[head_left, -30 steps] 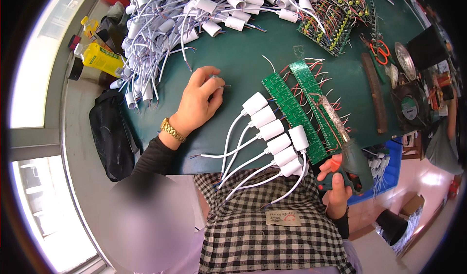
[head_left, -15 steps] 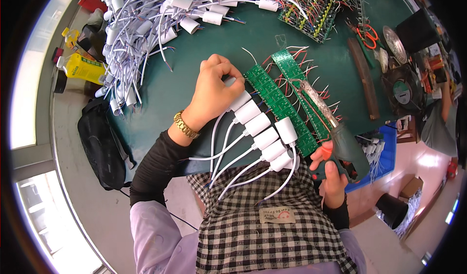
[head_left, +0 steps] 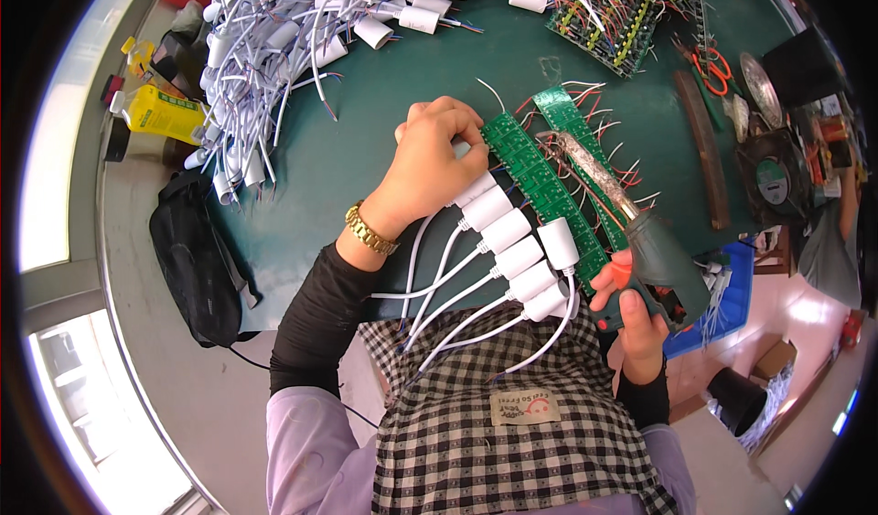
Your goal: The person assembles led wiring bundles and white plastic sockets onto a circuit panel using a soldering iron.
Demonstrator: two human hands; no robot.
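Note:
My left hand (head_left: 428,166), a gold watch at its wrist, pinches a white cylindrical lamp holder beside the far end of a green circuit board (head_left: 541,186). Its fingers hide most of that piece. Several more white lamp holders (head_left: 505,231) with white cables line up along the board's near side, their cables trailing toward me. One lamp holder (head_left: 557,242) lies on top of the row. In my right hand (head_left: 640,325) is a dark green soldering gun (head_left: 666,254), finger at its orange trigger. The gun's tip hovers over or touches the board's far edge; I cannot tell which.
A second green board (head_left: 560,112) with red and white wires lies just beyond. Heaps of white lamp holders (head_left: 274,67) and wired boards (head_left: 617,21) cover the far side. Orange-handled scissors (head_left: 713,71), a wooden bar (head_left: 702,149), a small fan (head_left: 774,178) and a black bag (head_left: 192,263) sit around.
The soldering gun's tip has shifted left, closer to the near circuit board. My left hand keeps its place at the board's far end. The whole view has swung slightly.

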